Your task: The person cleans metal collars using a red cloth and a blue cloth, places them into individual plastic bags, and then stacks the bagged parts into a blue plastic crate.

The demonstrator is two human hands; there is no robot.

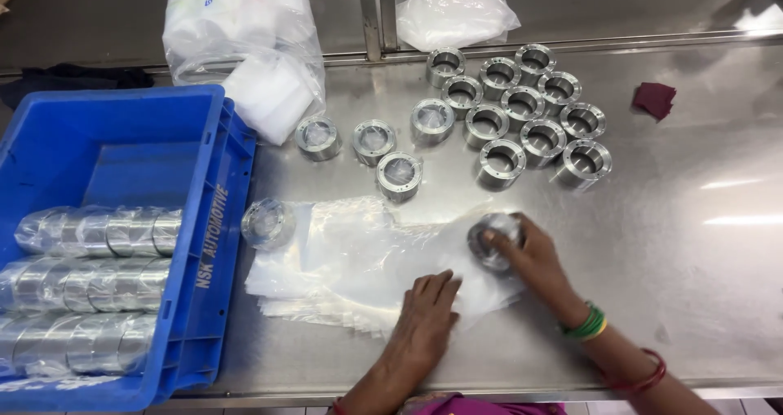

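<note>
Bagging step in hand, judged from layout. Steel table [693, 244] carried everything. Blue crate [196, 219] at left held three rows of wrapped rings [90, 288], so a good share looked done already. Stack of clear bags [351, 276] lay flat at centre. Cluster of bare steel rings [522, 113] sat well behind it, four film-covered ones [375, 142] between cluster and crate, one wrapped ring [267, 222] just beside the crate wall.

Left hand [424, 321] pressed flat on the bag stack, fingers spread, gripping nothing. Right hand [530, 256] closed over steel ring [492, 244] at the stack's right edge, ring apparently half inside the top bag (film glare made that hard to confirm).

Next move likely called for holding the bag mouth down and pushing the ring fully in.

Ring: short, thick-walled, machined bright, open bore.
</note>
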